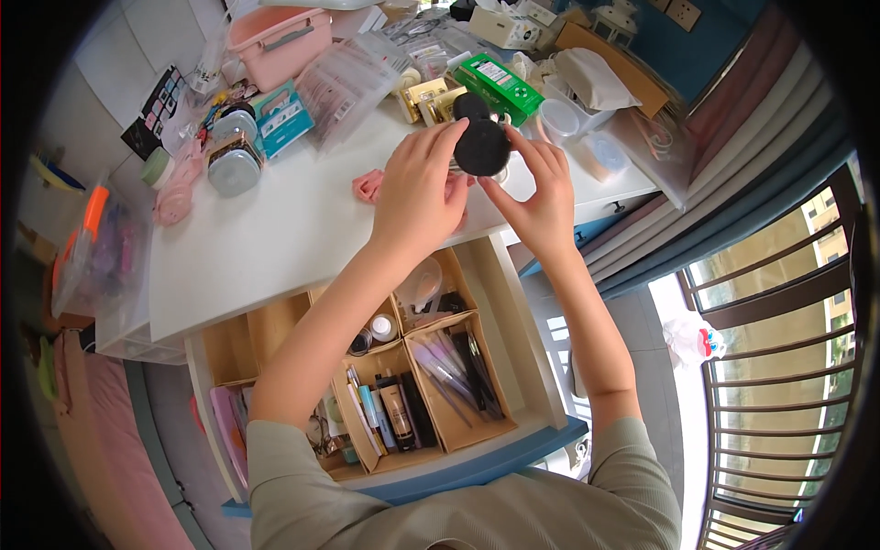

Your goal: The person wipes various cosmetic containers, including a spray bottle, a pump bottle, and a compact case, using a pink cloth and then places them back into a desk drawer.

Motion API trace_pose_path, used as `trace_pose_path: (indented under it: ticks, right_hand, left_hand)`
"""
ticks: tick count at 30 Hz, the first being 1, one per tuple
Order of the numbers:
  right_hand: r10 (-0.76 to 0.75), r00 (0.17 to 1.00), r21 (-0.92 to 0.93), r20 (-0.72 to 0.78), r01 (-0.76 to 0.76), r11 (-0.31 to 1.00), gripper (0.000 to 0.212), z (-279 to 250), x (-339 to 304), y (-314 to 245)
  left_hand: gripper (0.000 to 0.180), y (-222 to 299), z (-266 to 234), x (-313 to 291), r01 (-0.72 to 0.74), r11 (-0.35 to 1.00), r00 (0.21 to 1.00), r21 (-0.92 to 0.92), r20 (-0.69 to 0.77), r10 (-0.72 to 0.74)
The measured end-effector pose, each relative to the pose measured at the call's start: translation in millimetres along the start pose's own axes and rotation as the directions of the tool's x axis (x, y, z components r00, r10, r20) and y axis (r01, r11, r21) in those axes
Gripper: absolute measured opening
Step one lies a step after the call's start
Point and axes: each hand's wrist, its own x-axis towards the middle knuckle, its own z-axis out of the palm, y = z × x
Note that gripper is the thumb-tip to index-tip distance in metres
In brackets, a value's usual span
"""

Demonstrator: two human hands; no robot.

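Above the white desktop (266, 247) I hold a black round, flat-faced thing (483, 148) between both hands. A smaller black rounded part (471, 106) shows just beyond it, and a pale rim shows along its lower edge. My left hand (417, 183) grips its left side, the index fingertip near its upper edge. My right hand (539, 188) pinches its right side with thumb and fingers. Pink crumpled fabric (368, 186) lies on the desk beside my left hand, partly hidden by it. Below my forearms is an open drawer (502, 321) with cardboard compartments holding brushes (449, 367), tubes and small jars (383, 327).
Gold boxes (423, 99) and a green box (496, 87) stand just behind my hands. Clear round containers (605, 154) sit at right. Plastic sleeves (344, 87), a pink bin (280, 46), a teal box (282, 121) and lidded jars (235, 170) crowd the back left.
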Motion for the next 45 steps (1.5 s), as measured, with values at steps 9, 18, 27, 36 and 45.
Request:
trace_pose_path:
  ticks: [9, 18, 27, 36, 45]
  right_hand:
    - [-0.04, 0.977, 0.178, 0.209, 0.002, 0.984, 0.054, -29, -20, -44]
    - [-0.104, 0.948, 0.302, 0.301, 0.008, 0.953, 0.049, -15, -48, -83]
    - [-0.118, 0.869, 0.37, 0.48, -0.078, 0.926, 0.044, 18, -88, -109]
    - [-0.01, 0.808, 0.272, 0.589, -0.186, 0.944, 0.045, 57, -96, -114]
    - [-0.15, 0.805, 0.142, 0.573, 0.083, 0.986, 0.049, 83, -97, -110]
  left_hand:
    - [0.049, 9, -57, -46, -0.029, 1.0, 0.998, -0.006, 0.063, 0.029]
    - [0.047, 17, -101, -100, 0.104, 0.995, 0.985, -0.011, 0.14, -0.101]
    - [0.04, -2, -120, -162, 0.259, 0.966, 0.947, 0.004, 0.196, -0.255]
    - [0.04, -33, -119, -177, 0.31, 0.946, 0.931, 0.094, 0.17, -0.322]
    - [0.044, -51, -114, -185, 0.309, 0.926, 0.897, 0.217, 0.255, -0.36]
